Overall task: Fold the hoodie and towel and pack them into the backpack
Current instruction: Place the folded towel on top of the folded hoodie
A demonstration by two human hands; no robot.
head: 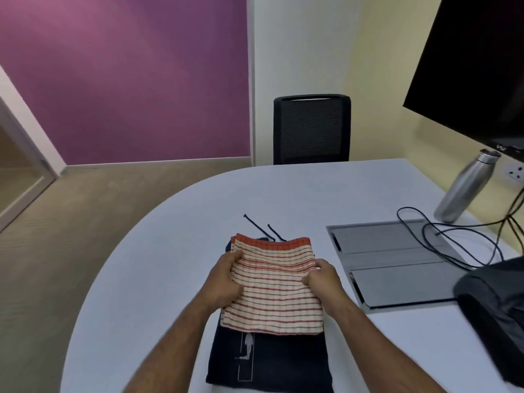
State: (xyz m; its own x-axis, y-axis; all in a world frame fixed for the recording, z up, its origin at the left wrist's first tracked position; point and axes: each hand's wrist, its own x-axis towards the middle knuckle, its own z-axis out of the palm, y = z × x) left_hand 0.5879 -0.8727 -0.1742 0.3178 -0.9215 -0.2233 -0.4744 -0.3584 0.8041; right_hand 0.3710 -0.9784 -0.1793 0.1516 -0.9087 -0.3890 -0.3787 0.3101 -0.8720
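While both hands grip it, the striped towel (pixel 273 290) lies folded — atop the hoodie (pixel 272 361).

Setting: an office meeting room. Evidence: a large white table (pixel 326 194) with a rounded end carries a flush metal cable-access panel (pixel 397 262) with black cables (pixel 453 239) running out of it; a black mesh-back office chair (pixel 311 129) is drawn up at the far side; a big dark wall-mounted screen (pixel 476 66) hangs at the right above a wall socket (pixel 515 172). Also noted: a steel water bottle (pixel 465 188) on the table, a purple accent wall (pixel 127 80), and a glazed partition (pixel 19 171) at the left edge.
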